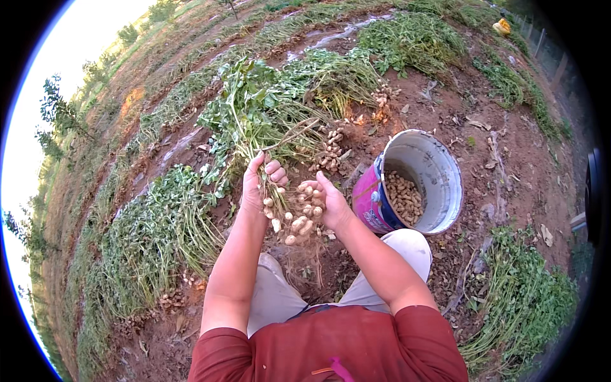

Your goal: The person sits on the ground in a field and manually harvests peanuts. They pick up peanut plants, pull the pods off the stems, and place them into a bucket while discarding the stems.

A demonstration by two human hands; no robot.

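My left hand grips the stems of an uprooted peanut plant, its leafy top pointing away from me. From the root end hangs a cluster of peanut pods, still among thin roots. My right hand is at the right side of this cluster, fingers curled around some of the pods; its fingertips are partly hidden. To the right, close by my knee, a pink and blue plastic bucket with a whitish inside leans slightly and holds many loose peanuts.
Beyond my hands lie more pulled peanut plants with pods on the reddish soil. Another heap of plants is at left, and one at lower right. Strips of plastic film cross the field. A yellow sack sits far off.
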